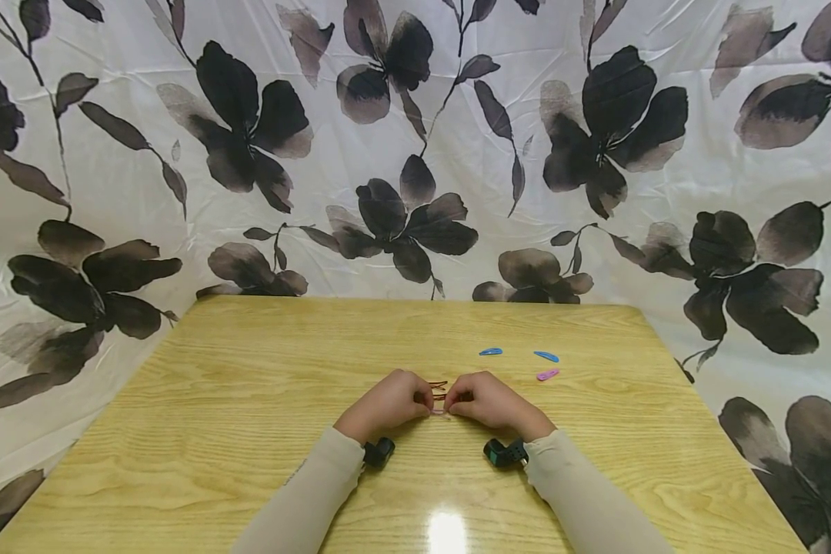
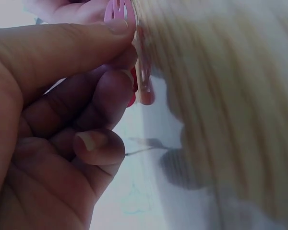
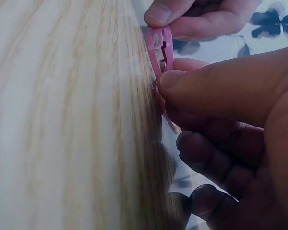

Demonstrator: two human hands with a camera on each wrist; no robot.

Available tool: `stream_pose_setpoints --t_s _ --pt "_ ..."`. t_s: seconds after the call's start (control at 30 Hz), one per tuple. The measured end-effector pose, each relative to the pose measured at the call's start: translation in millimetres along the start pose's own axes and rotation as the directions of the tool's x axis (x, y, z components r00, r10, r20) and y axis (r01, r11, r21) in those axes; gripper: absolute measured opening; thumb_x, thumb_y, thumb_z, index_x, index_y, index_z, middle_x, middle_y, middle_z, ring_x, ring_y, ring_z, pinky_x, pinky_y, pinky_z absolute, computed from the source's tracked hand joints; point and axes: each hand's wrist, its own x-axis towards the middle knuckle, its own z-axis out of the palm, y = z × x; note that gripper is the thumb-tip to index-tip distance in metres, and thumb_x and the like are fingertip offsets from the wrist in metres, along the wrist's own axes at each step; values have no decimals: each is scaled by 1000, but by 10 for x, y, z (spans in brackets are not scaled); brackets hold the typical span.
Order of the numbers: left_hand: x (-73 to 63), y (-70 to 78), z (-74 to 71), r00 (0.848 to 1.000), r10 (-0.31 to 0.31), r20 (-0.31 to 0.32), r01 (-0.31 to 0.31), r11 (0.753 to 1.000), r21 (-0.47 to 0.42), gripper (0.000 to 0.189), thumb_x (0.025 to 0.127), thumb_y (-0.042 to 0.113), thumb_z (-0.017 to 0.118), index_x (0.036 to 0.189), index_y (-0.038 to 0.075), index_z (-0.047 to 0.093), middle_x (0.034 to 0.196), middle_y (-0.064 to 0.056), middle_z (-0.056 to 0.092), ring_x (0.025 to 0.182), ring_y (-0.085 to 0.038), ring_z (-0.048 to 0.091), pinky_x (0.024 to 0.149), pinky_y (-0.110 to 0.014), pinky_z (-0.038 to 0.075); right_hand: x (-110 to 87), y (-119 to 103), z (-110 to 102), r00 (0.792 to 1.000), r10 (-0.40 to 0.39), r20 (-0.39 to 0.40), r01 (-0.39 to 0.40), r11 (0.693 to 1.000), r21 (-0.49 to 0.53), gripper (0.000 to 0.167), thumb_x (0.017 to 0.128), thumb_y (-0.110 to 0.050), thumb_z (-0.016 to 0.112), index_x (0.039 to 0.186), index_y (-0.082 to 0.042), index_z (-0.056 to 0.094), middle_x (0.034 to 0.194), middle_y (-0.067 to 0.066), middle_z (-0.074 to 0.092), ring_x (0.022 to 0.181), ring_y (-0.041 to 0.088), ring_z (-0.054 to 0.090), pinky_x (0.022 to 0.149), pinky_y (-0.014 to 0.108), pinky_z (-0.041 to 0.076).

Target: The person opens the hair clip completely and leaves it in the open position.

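Note:
A pink snap hair clip (image 3: 169, 48) is pinched at both ends, just over the table. My left hand (image 1: 400, 398) grips one end between thumb and fingertips, its other fingers curled below. At the opposite end my right hand (image 1: 486, 400) pinches the clip the same way. The clip's two long sides stand apart with a gap between them in the right wrist view. Right beyond the fingertips, reddish-brown hair clips (image 1: 438, 385) lie on the table between the hands.
Farther back on the right lie two blue hair clips, one nearer the middle (image 1: 490, 352) and one farther right (image 1: 546, 356). A pink-purple clip (image 1: 547, 375) is just in front of them. The wooden table (image 1: 249, 362) meets a flower-patterned cloth (image 1: 498, 177) behind.

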Motion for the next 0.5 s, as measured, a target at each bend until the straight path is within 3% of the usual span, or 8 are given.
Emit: stream_pose_setpoints --t_s 0.5 --pt "5 8 11 1000 1 0 -1 1000 12 11 86 10 70 77 16 70 74 8 63 66 -7 52 64 -24 45 0 -6 5 1000 13 2 -13 999 -32 13 93 -16 65 90 -24 73 91 -12 65 83 6 56 77 26 46"
